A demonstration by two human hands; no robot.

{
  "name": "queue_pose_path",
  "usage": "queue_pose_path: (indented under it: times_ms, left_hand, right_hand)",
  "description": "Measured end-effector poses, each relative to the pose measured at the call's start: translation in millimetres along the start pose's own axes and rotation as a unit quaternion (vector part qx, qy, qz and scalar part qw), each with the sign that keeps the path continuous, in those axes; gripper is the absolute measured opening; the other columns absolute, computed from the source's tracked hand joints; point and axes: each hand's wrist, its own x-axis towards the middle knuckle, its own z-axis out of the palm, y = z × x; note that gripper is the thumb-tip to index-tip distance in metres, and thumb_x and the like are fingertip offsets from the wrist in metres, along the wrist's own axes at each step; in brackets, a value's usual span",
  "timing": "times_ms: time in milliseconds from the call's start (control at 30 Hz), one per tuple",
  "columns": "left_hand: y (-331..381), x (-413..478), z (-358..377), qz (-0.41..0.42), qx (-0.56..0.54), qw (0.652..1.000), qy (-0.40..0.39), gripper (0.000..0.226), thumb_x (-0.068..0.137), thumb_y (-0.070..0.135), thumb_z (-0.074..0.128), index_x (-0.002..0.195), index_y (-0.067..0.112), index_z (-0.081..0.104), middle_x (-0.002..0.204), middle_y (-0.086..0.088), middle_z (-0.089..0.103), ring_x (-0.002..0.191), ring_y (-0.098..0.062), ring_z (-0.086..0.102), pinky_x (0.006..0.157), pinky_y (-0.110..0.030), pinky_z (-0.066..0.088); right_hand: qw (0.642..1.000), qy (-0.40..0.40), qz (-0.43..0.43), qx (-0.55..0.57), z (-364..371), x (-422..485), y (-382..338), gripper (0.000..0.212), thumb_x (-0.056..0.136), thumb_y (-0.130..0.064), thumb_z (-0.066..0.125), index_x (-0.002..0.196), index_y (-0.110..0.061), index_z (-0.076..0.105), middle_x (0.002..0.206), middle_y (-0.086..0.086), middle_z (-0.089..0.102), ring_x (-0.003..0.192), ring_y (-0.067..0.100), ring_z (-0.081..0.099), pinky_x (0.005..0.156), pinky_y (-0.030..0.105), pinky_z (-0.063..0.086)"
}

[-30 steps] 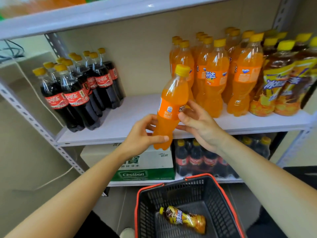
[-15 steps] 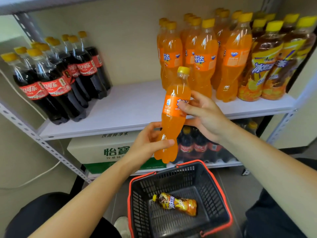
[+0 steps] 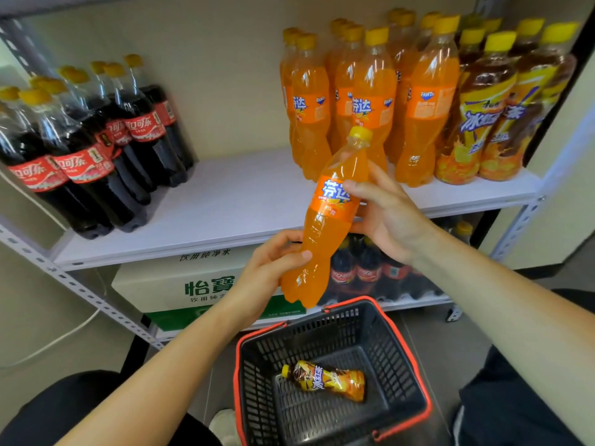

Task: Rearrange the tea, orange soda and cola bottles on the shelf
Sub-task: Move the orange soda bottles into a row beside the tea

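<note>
Both my hands hold one orange soda bottle (image 3: 325, 226) in front of the white shelf (image 3: 231, 207), tilted with its yellow cap up and to the right. My left hand (image 3: 273, 268) grips its lower part. My right hand (image 3: 386, 214) grips it at the label. Several cola bottles (image 3: 93, 146) stand at the shelf's left. Several orange soda bottles (image 3: 370, 101) stand at the right, and beside them several tea bottles (image 3: 495, 111) at the far right.
A black basket with a red rim (image 3: 418, 375) sits on the floor below my hands, with one tea bottle (image 3: 325, 378) lying in it. On the lower shelf stand a white and green water carton (image 3: 180, 284) and more cola bottles (image 3: 363, 275).
The held orange soda bottle has come down and toward me from in front of the shelf, tilting more to the right. The view has dropped, showing more of the basket.
</note>
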Motion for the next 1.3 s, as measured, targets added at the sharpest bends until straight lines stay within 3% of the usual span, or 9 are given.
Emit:
queue_pose_path:
  times_ms: [100, 200, 333, 433, 600, 733, 867, 1100, 1300]
  left_hand:
    - [0.0, -2.3, 3.0, 0.007, 0.059, 0.998, 0.000, 0.046, 0.081, 0.031, 0.073, 0.124, 0.019, 0.062, 0.119, 0.000, 0.072, 0.108, -0.022, 0.070, 0.087, -0.032, 0.058]
    - [-2.1, -4.8, 8.4, 0.024, 0.136, 0.990, 0.040, 0.052, 0.072, 0.038, 0.081, 0.118, 0.022, 0.063, 0.116, -0.001, 0.072, 0.104, -0.023, 0.069, 0.092, -0.042, 0.059]
    - [-1.5, -5.2, 1.9, 0.006, 0.106, 0.993, 0.045, 0.053, 0.073, 0.033, 0.080, 0.119, 0.012, 0.064, 0.118, -0.012, 0.071, 0.108, -0.032, 0.068, 0.097, -0.051, 0.056]
    - [-2.6, -7.2, -5.9, -0.015, 0.055, 0.998, -0.001, 0.052, 0.081, 0.027, 0.078, 0.128, 0.011, 0.063, 0.121, -0.008, 0.073, 0.110, -0.026, 0.071, 0.092, -0.038, 0.059]
    - [-3.3, -7.4, -5.4, -0.043, 0.030, 0.996, -0.069, 0.043, 0.091, 0.025, 0.071, 0.131, 0.015, 0.062, 0.121, -0.004, 0.074, 0.111, -0.023, 0.071, 0.088, -0.030, 0.057]
    - [-6.3, -4.7, 3.3, -0.022, 0.093, 0.995, -0.011, 0.064, 0.074, 0.035, 0.083, 0.132, 0.026, 0.060, 0.122, 0.003, 0.073, 0.110, -0.015, 0.071, 0.091, -0.032, 0.057]
    - [-12.8, -4.2, 4.4, 0.035, 0.110, 0.990, 0.079, 0.067, 0.071, 0.031, 0.090, 0.128, 0.027, 0.056, 0.122, 0.007, 0.070, 0.107, -0.011, 0.069, 0.091, -0.035, 0.059]
    - [-10.9, -4.1, -1.9, 0.030, 0.018, 0.999, 0.019, 0.048, 0.082, 0.018, 0.082, 0.120, 0.008, 0.054, 0.116, -0.005, 0.076, 0.102, -0.022, 0.074, 0.082, -0.031, 0.059]
    - [-15.3, -1.6, 6.1, 0.034, 0.140, 0.989, 0.034, 0.066, 0.069, 0.032, 0.089, 0.127, 0.032, 0.058, 0.119, 0.007, 0.070, 0.102, -0.009, 0.069, 0.086, -0.026, 0.058]
  right_hand:
    - [0.999, 0.032, -0.009, -0.026, 4.0, -1.5, 4.3, 0.048, 0.084, -0.031, 0.074, 0.131, -0.028, 0.060, 0.121, 0.001, 0.072, 0.103, 0.021, 0.073, 0.074, 0.040, 0.060]
    - [0.997, 0.049, 0.014, -0.055, 9.5, -2.7, 9.3, 0.056, 0.080, -0.042, 0.078, 0.131, -0.030, 0.059, 0.123, 0.001, 0.072, 0.111, 0.024, 0.071, 0.082, 0.049, 0.061]
    - [0.998, 0.015, 0.046, -0.048, 10.9, -1.1, 6.6, 0.056, 0.086, -0.052, 0.066, 0.136, -0.029, 0.057, 0.124, 0.001, 0.069, 0.110, 0.023, 0.069, 0.081, 0.045, 0.061]
    - [0.999, -0.014, 0.045, -0.016, 5.8, 2.0, 1.1, 0.053, 0.091, -0.041, 0.060, 0.141, -0.024, 0.055, 0.129, 0.008, 0.066, 0.111, 0.023, 0.066, 0.089, 0.046, 0.058]
    - [0.999, -0.023, 0.022, -0.044, 4.7, 0.5, 0.9, 0.049, 0.093, -0.033, 0.068, 0.140, -0.025, 0.056, 0.130, 0.004, 0.068, 0.115, 0.023, 0.069, 0.080, 0.038, 0.058]
    - [0.997, 0.020, 0.001, -0.070, 11.4, -2.2, 2.7, 0.057, 0.083, -0.036, 0.079, 0.135, -0.023, 0.057, 0.119, 0.002, 0.073, 0.110, 0.023, 0.071, 0.077, 0.039, 0.059]
    - [0.994, 0.032, 0.005, -0.107, 13.5, -4.6, 2.7, 0.069, 0.074, -0.044, 0.076, 0.138, -0.027, 0.056, 0.126, 0.000, 0.070, 0.116, 0.019, 0.068, 0.089, 0.048, 0.060]
    - [0.997, 0.003, 0.013, -0.075, 6.7, -4.1, -8.1, 0.049, 0.087, -0.039, 0.065, 0.135, -0.028, 0.063, 0.133, -0.003, 0.068, 0.122, 0.020, 0.064, 0.096, 0.045, 0.055]
    - [0.990, 0.077, -0.009, -0.114, 11.0, -6.4, -0.4, 0.051, 0.073, -0.045, 0.076, 0.120, -0.023, 0.071, 0.117, -0.003, 0.075, 0.110, 0.016, 0.070, 0.085, 0.042, 0.057]
